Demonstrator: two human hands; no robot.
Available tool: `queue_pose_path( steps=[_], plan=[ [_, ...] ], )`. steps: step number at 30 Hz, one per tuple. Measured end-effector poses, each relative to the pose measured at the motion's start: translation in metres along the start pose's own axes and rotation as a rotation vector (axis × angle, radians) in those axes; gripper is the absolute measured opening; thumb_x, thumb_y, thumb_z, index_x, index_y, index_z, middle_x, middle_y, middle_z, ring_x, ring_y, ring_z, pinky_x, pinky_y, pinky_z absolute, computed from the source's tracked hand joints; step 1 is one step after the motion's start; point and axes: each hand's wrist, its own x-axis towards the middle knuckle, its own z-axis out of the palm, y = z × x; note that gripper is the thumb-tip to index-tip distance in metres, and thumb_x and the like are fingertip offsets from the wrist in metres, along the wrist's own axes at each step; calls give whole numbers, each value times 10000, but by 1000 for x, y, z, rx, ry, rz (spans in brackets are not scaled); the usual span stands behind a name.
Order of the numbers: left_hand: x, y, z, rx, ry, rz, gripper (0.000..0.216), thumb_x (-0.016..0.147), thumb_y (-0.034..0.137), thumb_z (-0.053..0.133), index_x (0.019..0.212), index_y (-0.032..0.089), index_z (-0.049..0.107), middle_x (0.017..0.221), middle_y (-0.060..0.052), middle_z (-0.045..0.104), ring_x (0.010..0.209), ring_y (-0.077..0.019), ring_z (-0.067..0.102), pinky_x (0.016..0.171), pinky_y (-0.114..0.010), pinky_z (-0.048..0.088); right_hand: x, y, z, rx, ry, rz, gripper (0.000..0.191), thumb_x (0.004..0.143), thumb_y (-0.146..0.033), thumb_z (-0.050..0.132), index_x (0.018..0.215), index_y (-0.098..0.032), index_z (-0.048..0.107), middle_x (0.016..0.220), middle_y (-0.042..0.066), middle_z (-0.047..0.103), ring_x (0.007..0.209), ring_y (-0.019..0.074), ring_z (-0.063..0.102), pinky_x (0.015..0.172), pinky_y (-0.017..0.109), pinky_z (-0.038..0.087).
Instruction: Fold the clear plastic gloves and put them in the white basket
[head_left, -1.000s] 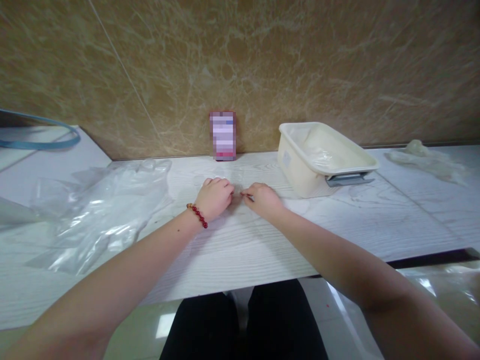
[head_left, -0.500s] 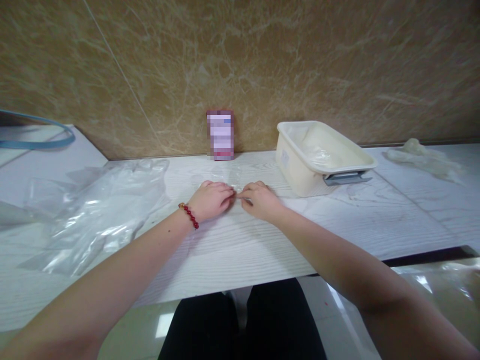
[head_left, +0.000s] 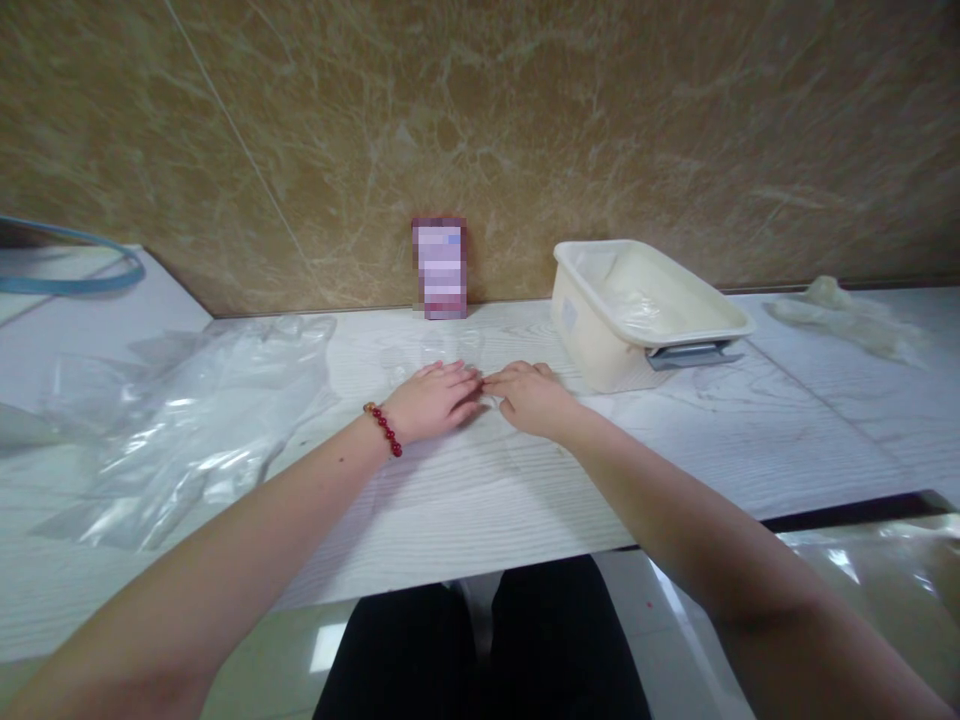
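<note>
A thin, clear plastic piece (head_left: 452, 346), perhaps a bag, lies on the white wood-grain table; its edges are hard to make out and my hands cover part of it. My left hand (head_left: 437, 398), with a red bead bracelet (head_left: 385, 430) at the wrist, rests flat on this plastic, fingers stretched to the right. Opposite it, my right hand (head_left: 536, 397) lies low over the table, index finger pointing left and thumb held apart. The fingertips of both hands meet or nearly meet. Nothing shows gripped in either hand.
Clear plastic bags (head_left: 202, 430) are spread at the left. A phone (head_left: 442, 270) leans on the marbled wall. A cream bin (head_left: 592, 335) with a grey latch holds some clear plastic. Crumpled film (head_left: 840, 315) lies farther right. A blue strap (head_left: 82, 282) is at far left.
Both hands have shifted slightly to the right. My left fingers have straightened and flattened, and my right thumb has moved away from the index finger.
</note>
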Motion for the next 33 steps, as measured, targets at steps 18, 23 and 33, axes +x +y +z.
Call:
queue_pose_path(
  steps=[18, 23, 33],
  plan=[
    [-11, -11, 2, -48, -161, -62, 541, 845, 511, 140, 1300, 271, 310, 1375, -111, 283, 1261, -233, 240, 996, -489, 112, -23, -3, -9, -214, -119, -11, 430, 789, -176, 376, 1186, -313, 466, 1276, -13, 443, 1156, 272, 346, 887, 498, 251],
    [-12, -11, 4, -58, -152, -77, 530, 844, 513, 151, 1291, 287, 323, 1373, -108, 289, 1259, -235, 245, 993, -494, 115, -27, -9, -15, -208, -103, 5, 376, 788, -175, 382, 1103, -308, 540, 1186, 10, 524, 1104, 263, 391, 859, 452, 281],
    [-37, -19, -42, -142, 50, -189, 449, 826, 441, 303, 1104, 167, 525, 1208, -85, 501, 1116, -190, 432, 948, -338, 309, -25, -6, -17, -97, -105, -2, 363, 757, -167, 417, 1082, -253, 554, 1105, 38, 554, 1027, 211, 445, 858, 358, 316]
  ],
)
